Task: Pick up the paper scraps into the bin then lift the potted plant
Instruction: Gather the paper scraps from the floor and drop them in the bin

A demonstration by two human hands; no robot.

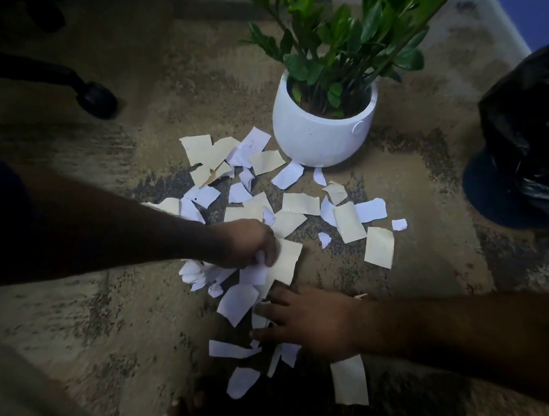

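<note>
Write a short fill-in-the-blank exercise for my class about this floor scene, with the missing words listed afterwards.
1. The left hand grips a bunch of paper ____.
2. The green plant stands in a round ____ pot.
3. The bin on the right is lined with a ____ plastic bag.
4. The right hand rests on scraps lying on the ____.

Missing words: scraps; white; black; carpet

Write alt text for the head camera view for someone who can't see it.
Two hands gather torn paper scraps from a carpet: the left hand grips several, the right hand lies flat on others. A white potted plant stands behind, a black bin bag right.
</note>
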